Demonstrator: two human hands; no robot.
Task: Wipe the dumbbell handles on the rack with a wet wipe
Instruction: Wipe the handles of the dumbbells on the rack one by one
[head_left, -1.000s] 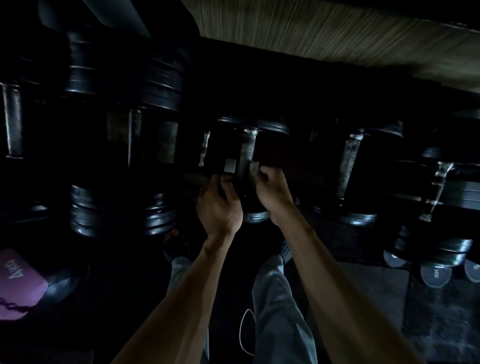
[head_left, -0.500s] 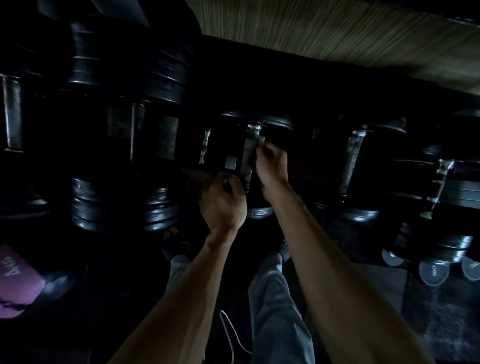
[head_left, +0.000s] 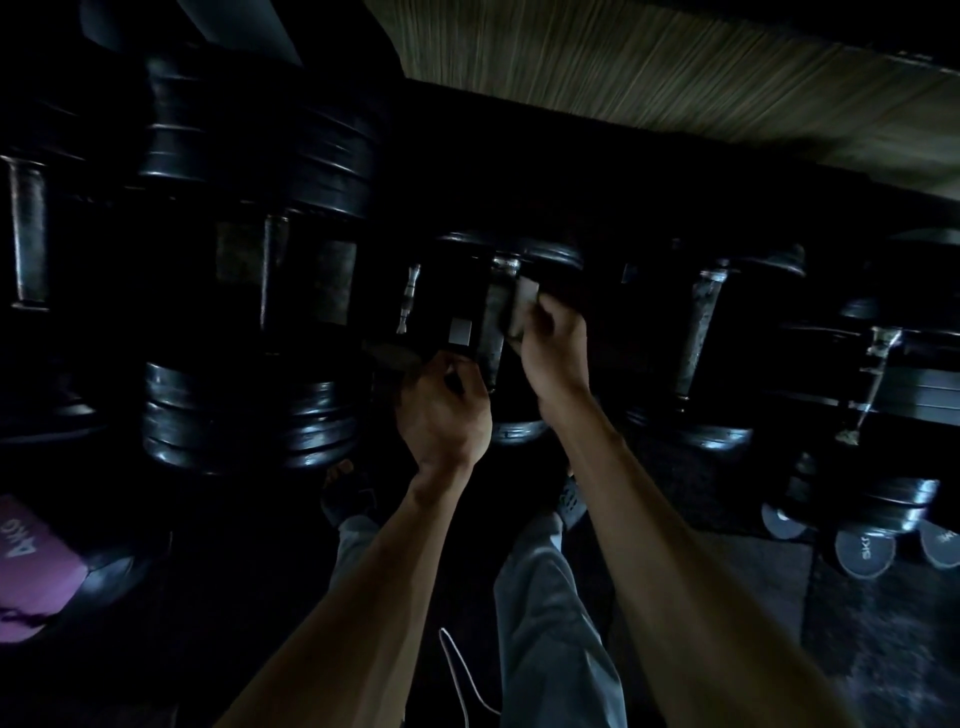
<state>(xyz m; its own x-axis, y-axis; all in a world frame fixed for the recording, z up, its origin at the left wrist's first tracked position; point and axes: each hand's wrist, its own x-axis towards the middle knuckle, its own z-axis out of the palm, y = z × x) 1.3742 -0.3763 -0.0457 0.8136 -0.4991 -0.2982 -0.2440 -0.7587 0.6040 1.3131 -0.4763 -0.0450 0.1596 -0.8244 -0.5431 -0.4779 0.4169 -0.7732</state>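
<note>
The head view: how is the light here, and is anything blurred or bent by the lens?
Head view: very dim; most dumbbells are near-black shapes with thin glints on their plates. The right hand and its wet wipe on the handle look slightly smeared. The floor strip at top shows streaking. Wide-angle bending curves the rack row.

Both your bare forearms reach forward from the near edge, side by side. Your left hand (head_left: 444, 410) sits nearer, back toward you, fingers curled tightly, though what they close on is too dark to tell. Your right hand (head_left: 553, 343) is farther and slightly right, fingers curled around a pale wipe (head_left: 524, 306).
</note>
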